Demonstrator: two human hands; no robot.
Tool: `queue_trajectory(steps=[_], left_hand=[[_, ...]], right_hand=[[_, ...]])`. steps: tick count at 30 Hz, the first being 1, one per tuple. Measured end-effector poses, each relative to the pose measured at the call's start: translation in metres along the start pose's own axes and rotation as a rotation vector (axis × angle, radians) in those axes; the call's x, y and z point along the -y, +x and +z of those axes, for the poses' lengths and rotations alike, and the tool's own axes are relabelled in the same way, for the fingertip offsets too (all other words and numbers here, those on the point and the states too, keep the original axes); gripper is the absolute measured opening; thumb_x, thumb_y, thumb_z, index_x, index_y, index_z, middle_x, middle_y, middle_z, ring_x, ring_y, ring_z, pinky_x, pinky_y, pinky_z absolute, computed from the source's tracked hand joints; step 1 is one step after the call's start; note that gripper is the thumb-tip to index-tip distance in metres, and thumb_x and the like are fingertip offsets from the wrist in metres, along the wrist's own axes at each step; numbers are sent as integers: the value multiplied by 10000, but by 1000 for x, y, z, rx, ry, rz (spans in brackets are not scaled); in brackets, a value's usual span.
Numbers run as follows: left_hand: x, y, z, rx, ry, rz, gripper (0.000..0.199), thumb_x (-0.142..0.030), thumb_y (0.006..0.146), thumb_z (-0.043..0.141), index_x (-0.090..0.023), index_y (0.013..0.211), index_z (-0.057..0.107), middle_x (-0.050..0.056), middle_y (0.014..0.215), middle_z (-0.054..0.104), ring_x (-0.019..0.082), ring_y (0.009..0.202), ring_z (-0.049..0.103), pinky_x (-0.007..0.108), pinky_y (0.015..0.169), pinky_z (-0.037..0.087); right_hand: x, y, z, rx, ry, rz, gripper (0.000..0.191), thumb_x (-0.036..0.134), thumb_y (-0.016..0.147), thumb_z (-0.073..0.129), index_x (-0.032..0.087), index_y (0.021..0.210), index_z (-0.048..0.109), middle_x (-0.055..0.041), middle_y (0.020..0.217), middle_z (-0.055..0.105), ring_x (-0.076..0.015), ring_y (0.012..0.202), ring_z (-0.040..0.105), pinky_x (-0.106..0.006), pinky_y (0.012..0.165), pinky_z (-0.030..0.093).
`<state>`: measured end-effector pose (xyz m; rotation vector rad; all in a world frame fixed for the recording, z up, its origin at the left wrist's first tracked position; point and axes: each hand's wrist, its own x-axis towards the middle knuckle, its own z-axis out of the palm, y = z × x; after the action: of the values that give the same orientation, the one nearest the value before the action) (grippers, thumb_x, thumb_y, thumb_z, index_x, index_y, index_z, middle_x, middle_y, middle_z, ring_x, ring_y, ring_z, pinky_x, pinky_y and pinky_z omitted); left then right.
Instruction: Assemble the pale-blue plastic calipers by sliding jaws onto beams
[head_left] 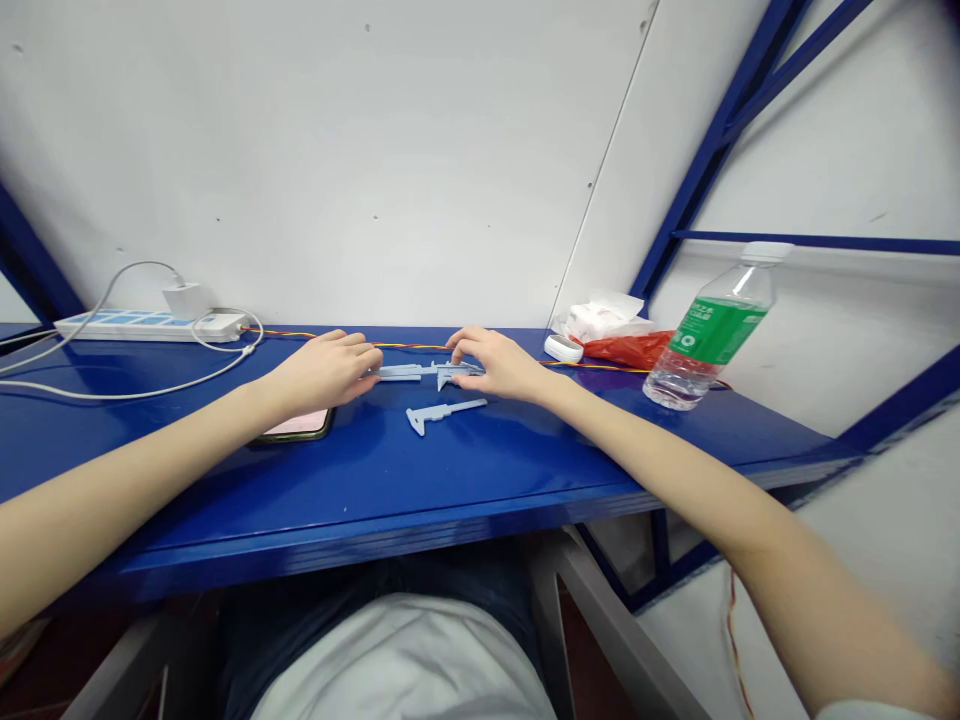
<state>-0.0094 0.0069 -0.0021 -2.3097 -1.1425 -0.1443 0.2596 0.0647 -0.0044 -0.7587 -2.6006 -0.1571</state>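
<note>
My left hand (330,370) is closed, its fingers and thumb gripping the left end of a pale blue-grey plastic caliper (401,373) just above the table. My right hand (499,363) curls its thumb and fingers round the caliper's right part, near the jaws. Those fingers partly hide it, so I cannot tell whether a further piece lies in them. Nearer me, a second caliper (442,412) of the same colour lies flat on the blue table (360,480), untouched, its jaws towards the left. A phone (300,428) with a lit screen lies partly beneath my left wrist.
A green-labelled water bottle (709,330) stands tilted in view on the right. Beside it lie a red plastic bag (626,348), a white tissue pack (604,318) and a small white device (563,348). A power strip (150,325) with white cables sits at back left.
</note>
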Motion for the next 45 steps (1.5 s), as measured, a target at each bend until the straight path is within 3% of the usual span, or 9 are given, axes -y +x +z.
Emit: queue_trajectory(steps=[16, 28, 38, 45], left_hand=[[2, -3, -5, -33, 59, 43, 321, -313, 921, 325, -192, 856, 615, 92, 841, 643, 225, 837, 578, 352, 783, 408], [3, -6, -2, -207, 142, 180, 310, -283, 932, 347, -184, 789, 604, 47, 737, 635, 193, 742, 573, 320, 699, 413], [-22, -2, -16, -297, 198, 254, 274, -267, 925, 390, -177, 759, 587, 37, 709, 630, 182, 730, 578, 311, 679, 416], [-29, -3, -17, -339, 211, 193, 286, -267, 922, 395, -173, 733, 587, 41, 675, 605, 178, 685, 566, 306, 654, 417]], right_hand=[[3, -1, 3, -104, 38, -78, 98, 272, 785, 591, 197, 838, 556, -76, 1090, 601, -209, 992, 555, -343, 855, 405], [3, -2, 4, -173, 43, -128, 83, 250, 770, 606, 191, 809, 563, -75, 1049, 625, -202, 956, 577, -338, 831, 428], [24, 0, 7, -245, -65, -335, 90, 270, 829, 571, 187, 859, 585, -81, 1038, 654, -194, 914, 587, -342, 815, 421], [29, -1, 7, -243, -166, -322, 169, 311, 857, 581, 165, 940, 599, -111, 1093, 630, -213, 974, 577, -342, 812, 418]])
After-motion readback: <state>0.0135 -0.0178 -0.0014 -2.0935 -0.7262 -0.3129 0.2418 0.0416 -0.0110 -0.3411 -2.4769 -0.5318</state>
